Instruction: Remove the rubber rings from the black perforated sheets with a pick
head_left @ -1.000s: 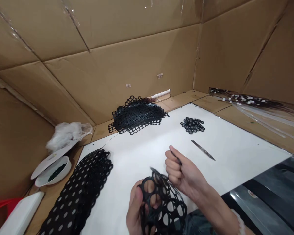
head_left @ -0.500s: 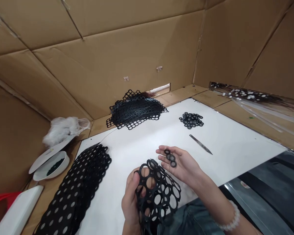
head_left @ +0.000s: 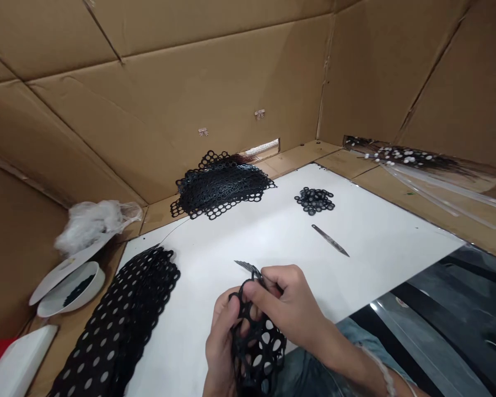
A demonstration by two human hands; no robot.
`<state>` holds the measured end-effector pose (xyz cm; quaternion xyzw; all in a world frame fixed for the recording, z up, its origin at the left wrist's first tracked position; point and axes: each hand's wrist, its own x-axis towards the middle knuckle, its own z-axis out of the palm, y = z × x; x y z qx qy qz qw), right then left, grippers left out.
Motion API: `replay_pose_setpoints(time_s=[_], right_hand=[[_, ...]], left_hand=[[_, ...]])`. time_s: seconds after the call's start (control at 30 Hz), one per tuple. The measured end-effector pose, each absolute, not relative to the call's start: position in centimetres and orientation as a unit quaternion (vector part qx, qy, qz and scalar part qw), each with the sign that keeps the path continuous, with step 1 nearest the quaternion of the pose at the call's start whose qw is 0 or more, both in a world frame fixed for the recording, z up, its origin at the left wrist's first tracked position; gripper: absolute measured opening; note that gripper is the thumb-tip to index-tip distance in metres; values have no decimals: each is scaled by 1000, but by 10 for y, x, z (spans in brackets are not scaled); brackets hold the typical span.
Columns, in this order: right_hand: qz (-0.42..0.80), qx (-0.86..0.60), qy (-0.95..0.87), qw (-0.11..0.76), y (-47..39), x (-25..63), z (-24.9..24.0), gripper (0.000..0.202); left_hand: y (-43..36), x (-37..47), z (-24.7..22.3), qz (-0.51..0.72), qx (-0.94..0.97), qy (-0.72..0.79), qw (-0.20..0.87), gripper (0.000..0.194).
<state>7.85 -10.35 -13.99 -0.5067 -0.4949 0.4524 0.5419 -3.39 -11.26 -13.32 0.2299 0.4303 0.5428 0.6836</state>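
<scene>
My left hand [head_left: 222,339] is closed around one side of a black mesh sheet [head_left: 259,353] made of joined rings, which hangs in front of my lap. With thumb and fingers pinched, my right hand [head_left: 300,311] grips the upper edge of the same sheet. A thin part of the mesh juts out to the left above both hands. Whether small loose rings are still inside my right fingers is hidden. Farther back on the white board lies a pile of small black rings [head_left: 315,200], with a thin pointed metal blade [head_left: 330,240] nearer to me.
Along the left lies a perforated black sheet stack [head_left: 111,325]. Behind the board is a heap of black ring mesh [head_left: 225,184]. A white bowl [head_left: 91,284], a clear plastic bag [head_left: 95,223] and white-tipped dark bristles [head_left: 409,155] sit at the sides. Cardboard walls [head_left: 182,94] enclose the board [head_left: 231,237].
My right hand was open with several small rings on its fingers; it has turned over and moved left, closing on the mesh. The mesh is now more bunched. The view has shifted slightly.
</scene>
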Motion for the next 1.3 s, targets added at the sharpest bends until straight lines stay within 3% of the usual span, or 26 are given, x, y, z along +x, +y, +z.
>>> replay_pose_setpoints(time_s=[0.13,0.27,0.53,0.67,0.77,0.93,1.1,1.3], right_hand=[[549,-371,-445,602,-101,75,-145,56],[727,-244,-246,593,-98,74,-145,51],[792,-97,-96,595,-84,101,-150,52],[805,-149,-124,561,-86,100,-146,31],[781,-239,-129,563,-87,97,-143,17],[747,-301,-249,538,-88,93,-149,26],[648,-387,-364,546,-96,89,-149,55],[573,-431,-476,509,-110,86,-144,49]], left_hand=[[-110,-34,-134,556,198,396,703,20],[-107,-37,-134,585,154,344,718,12],[-107,-60,-128,593,164,283,736,27],[-106,-61,-132,587,161,373,700,33],[-103,-54,-131,600,187,356,691,37],[-104,-39,-127,556,230,358,714,35],[-108,-34,-134,498,294,383,720,41],[-113,-32,-136,529,309,399,682,41]])
